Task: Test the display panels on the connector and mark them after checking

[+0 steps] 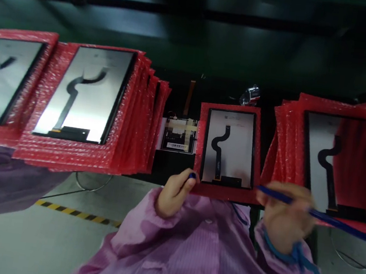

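In front of me an LCD panel [235, 148] lies face-down, its silvery back up and a curved black ribbon cable [217, 145] across it. Beneath it is a red bubble-wrap sheet [204, 113]. My right hand [288, 214], blurred, grips a blue pen [336, 220], whose left end reaches the panel's lower right corner. At the sheet's lower left corner, my left hand [176, 193] is closed, with a small blue pen cap [192, 175] showing at its fingertips. A blue wrist strap [288, 254] circles my right wrist.
Stacks of similar panels in red bubble wrap stand to the left [137, 127] and right [285, 140]. Between them lie a taped component [178, 136] with a barcode and a crumpled silvery piece [251, 95]. A purple sleeve [7, 182] of another person shows at left.
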Action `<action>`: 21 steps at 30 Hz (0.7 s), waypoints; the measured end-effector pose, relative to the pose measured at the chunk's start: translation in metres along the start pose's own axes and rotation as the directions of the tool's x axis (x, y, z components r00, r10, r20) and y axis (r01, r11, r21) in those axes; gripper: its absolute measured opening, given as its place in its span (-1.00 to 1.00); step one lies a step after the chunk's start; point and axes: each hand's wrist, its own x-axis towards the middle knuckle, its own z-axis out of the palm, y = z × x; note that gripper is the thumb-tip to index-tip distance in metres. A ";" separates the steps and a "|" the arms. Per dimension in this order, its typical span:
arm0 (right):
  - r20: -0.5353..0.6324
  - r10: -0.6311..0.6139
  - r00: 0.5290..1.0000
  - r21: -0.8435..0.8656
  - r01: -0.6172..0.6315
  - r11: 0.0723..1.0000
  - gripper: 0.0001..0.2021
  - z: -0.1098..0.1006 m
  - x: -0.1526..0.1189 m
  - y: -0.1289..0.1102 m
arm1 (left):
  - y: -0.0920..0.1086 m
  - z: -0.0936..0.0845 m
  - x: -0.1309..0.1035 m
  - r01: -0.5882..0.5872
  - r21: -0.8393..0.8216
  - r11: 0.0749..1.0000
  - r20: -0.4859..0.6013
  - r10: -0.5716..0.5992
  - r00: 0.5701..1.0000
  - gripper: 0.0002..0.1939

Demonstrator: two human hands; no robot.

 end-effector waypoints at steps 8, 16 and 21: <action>0.014 -0.145 0.989 -0.017 0.145 0.989 -0.72 0.063 0.025 0.024 | -0.035 0.038 0.014 -0.263 0.600 0.756 -0.066 0.375 0.925 -0.64; 0.139 -0.228 0.964 -0.190 0.252 0.949 -0.61 0.062 0.025 0.018 | -0.033 0.040 0.012 -0.252 0.656 0.711 -0.089 0.404 0.910 -0.64; 0.172 -0.256 0.951 -0.211 0.290 0.934 -0.62 0.062 0.028 0.019 | -0.030 0.041 0.014 -0.277 0.670 0.688 -0.103 0.456 0.884 -0.67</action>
